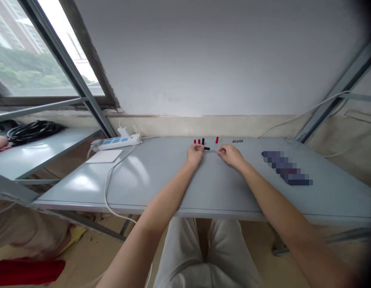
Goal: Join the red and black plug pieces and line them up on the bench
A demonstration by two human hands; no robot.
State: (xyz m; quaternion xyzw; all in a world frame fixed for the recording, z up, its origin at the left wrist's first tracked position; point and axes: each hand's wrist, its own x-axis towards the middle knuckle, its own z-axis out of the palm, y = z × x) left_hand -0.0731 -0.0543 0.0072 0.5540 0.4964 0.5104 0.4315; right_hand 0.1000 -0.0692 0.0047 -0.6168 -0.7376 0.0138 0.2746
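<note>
My left hand (196,153) is closed on a small black cylindrical piece (206,149), which points to the right. A thin pale, see-through piece (214,150) runs from its end toward my right hand (230,154), whose fingertips are pinched on the far end. Whether the two pieces are joined cannot be made out. Just behind my left hand stand two small red cylinders (199,141) and a black cylinder (203,141). One more red cylinder (217,140) is farther right, slightly tilted. Several tiny dark metallic parts (237,141) form a row behind my right hand.
On the grey table (161,176), a blurred-out dark item (287,168) lies to the right. A white power strip (119,141) and a flat white box (104,156) are at the left, with a white cable (106,180) over the front edge. Coiled black cable (37,132) rests on a side shelf.
</note>
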